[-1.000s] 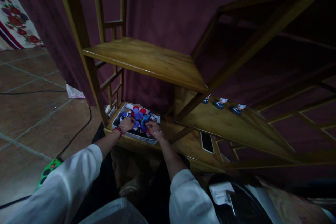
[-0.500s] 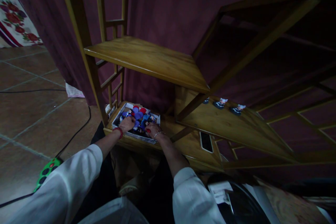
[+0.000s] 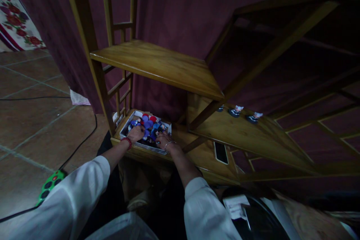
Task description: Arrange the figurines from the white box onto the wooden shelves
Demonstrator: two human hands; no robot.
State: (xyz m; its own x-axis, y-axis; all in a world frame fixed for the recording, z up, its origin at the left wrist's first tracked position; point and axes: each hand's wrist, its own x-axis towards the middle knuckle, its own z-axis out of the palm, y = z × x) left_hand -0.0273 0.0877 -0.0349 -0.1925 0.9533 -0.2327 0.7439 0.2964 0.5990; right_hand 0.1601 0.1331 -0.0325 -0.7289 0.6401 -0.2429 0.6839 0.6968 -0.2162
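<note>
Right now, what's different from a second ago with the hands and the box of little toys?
The right hand has shifted slightly toward the person, over the box, and a red bit beside it no longer shows. I can't tell if it grabbed or let go of anything. The left hand, box and phone stayed put.

Low wd. shelf (image 3: 201,155) w/ open box (image 3: 152,150) at L end, phone (image 3: 221,152) to R; higher shelf (image 3: 239,133) w/ 3 figurines (image 3: 235,111).
</note>
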